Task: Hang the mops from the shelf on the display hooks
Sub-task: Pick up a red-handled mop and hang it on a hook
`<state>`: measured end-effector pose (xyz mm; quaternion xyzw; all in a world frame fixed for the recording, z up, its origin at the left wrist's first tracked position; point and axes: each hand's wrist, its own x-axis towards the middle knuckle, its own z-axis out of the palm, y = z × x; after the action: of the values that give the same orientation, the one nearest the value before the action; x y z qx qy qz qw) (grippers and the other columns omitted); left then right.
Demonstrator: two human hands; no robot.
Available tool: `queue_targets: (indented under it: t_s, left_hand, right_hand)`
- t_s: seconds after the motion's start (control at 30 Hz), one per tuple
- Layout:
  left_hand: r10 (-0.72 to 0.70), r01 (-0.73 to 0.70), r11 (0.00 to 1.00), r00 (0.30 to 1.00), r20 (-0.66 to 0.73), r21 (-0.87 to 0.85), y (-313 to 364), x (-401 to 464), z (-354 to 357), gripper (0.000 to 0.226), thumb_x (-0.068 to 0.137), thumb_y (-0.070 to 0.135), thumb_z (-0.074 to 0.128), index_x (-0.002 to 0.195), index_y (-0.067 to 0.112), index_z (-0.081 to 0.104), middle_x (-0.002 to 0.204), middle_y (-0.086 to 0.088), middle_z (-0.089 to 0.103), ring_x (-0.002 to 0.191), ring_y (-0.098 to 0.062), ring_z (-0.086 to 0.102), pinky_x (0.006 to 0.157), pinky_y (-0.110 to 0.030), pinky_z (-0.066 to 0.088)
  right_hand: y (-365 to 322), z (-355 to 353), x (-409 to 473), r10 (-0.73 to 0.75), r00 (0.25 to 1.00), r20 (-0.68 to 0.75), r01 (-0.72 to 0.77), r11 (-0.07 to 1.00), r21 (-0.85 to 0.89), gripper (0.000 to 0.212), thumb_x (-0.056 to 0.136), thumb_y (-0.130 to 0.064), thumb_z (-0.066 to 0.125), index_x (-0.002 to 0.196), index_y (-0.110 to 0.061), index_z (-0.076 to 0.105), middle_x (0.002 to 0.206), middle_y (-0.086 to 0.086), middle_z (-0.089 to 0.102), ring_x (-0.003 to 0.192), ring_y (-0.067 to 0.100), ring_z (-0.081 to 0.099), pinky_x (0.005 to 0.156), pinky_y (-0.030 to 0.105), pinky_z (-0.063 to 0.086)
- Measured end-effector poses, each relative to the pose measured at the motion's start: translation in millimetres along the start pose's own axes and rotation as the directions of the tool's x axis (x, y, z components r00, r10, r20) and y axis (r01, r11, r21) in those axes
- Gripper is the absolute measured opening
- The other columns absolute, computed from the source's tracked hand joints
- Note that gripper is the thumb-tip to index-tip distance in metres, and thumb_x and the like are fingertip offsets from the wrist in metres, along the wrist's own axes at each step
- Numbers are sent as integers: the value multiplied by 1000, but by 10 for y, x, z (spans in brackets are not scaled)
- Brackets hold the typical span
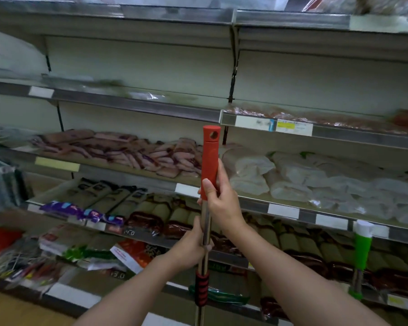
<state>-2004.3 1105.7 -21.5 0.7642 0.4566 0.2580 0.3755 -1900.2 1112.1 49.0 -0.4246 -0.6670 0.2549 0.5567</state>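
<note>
Stocked shelves [316, 134] back both hands [212, 215] gripping an upright red-handled mop [209, 161].

A mop pole [209, 165] stands upright in front of the shelves [137, 107], near the middle. The right hand [222, 198] holds it at the lower part of the top grip; the left hand [193, 245] holds the pole just below. A second mop pole [362, 250] stands upright well to the right, before the lower shelves. Packets [118, 149] lie on the shelves behind both poles
</note>
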Motion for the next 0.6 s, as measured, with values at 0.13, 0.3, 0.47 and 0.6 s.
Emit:
queue_targets:
  t_s: [0.13, 0.3, 0.47, 0.6]
  left_hand:
    - [-7, 7, 1000, 1000, -21, 10, -101, -125, -186, 60, 89, 12, 51, 134, 23, 12, 101, -8, 61, 95, -17, 60, 90, -34, 51]
    - [-44, 45, 999, 997, -58, 7, -256, -245, -359, 46, 90, 15, 52, 124, 23, 22, 97, -4, 60, 93, -16, 61, 87, -35, 53]
    - [-90, 91, 996, 990, -107, 9, -408, -348, -503, 46, 89, 18, 53, 122, 27, 23, 96, -1, 61, 91, -13, 61, 85, -33, 53]
    - [-123, 124, 992, 981, -147, 2, -482, -471, -664, 50, 89, 19, 55, 123, 31, 21, 96, 0, 61, 90, -10, 61, 83, -29, 54]
  right_hand:
    - [-70, 215, 8, -4, 1000, 22, 3, 1000, 17, 62, 97, -29, 47, 148, -37, 11, 104, -1, 59, 85, 16, 64, 75, 35, 58]
    - [-133, 445, 38, -18, 998, 61, 17, 1000, 21, 62, 98, -31, 45, 148, -37, 11, 100, -9, 59, 84, 11, 64, 73, 27, 57]
    - [-181, 697, 88, -29, 995, 96, 26, 999, 33, 62, 98, -31, 46, 148, -37, 9, 97, -9, 60, 80, 9, 64, 72, 29, 57]
    - [-240, 935, 135, -50, 990, 135, 47, 999, 28, 62, 98, -34, 45, 149, -36, 9, 92, -5, 61, 80, 17, 65, 73, 39, 57]
